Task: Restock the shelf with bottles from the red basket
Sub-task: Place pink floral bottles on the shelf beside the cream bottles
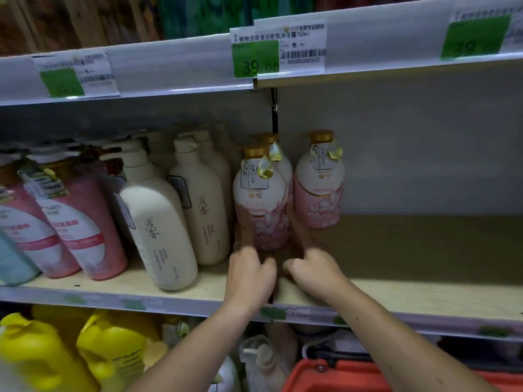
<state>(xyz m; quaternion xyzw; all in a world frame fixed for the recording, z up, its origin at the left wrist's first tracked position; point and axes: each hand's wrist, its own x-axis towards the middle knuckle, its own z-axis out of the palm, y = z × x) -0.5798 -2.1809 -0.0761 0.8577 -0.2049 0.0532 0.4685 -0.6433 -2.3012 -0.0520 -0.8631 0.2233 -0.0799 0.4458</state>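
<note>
Front floral bottle [261, 202]: white upper body, pink petal print on lower half, gold pump cap, white tag with dark lettering and a gold foil leaf hung at the neck. Standing upright on the wooden shelf [424, 250], near the middle divider. Second matching bottle [278, 157] directly behind, mostly hidden, only cap and shoulder visible. Third matching bottle [319, 182] just to the right and farther back, upright, apart from the front one.

Left hand [250, 268] at the base of the front floral bottle, fingers curled round its lower left side. Right hand [314, 271] at the lower right side of the same bottle, fingers extended up along it, thumb tucked toward the left hand. Exact contact blurred in shadow; grip on both sides appears likely.

Left of these: two rows of cream bottles [158, 222] with dark brush lettering, leaning rightward at the top. Farther left: pink bottles [85, 222] with white labels, blurred. Far left edge: pale blue bottle [14, 261], partly cut off.

Shelf to the right of the floral bottles: bare wood.

Price tag [278, 49] on the upper rail, green patch reading 39.00, barcode beside it.

Lower level: yellow bottles [113, 352] at left, red basket [339, 374] at bottom right, beneath the right forearm.
</note>
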